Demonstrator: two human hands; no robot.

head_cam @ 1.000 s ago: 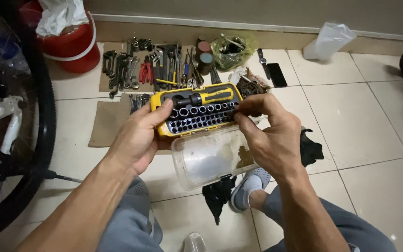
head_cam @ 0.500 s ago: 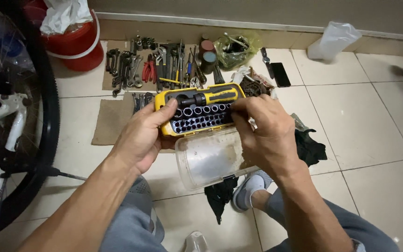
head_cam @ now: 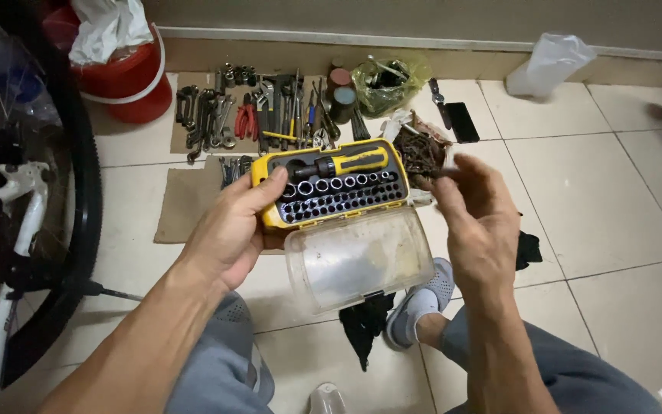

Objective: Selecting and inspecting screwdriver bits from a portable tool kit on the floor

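Yellow plastic socket-and-bit case, open, with rows of small sockets and a yellow-handled driver laid along its far edge, sits in the air above the tiled floor, its long axis running left to right across the view and tilted slightly up at the right. Its clear plastic lid hangs open toward the person. The left hand is closed around the case's left end, thumb lying over the socket rows, so it is the hand carrying the case. The right hand is just off the case's right end, not touching it, fingers partly curled, pinching what seems a small dark piece at the fingertips; what it is cannot be told. Beyond the case, loose hand tools lie on brown cardboard, with a red bucket farther left.
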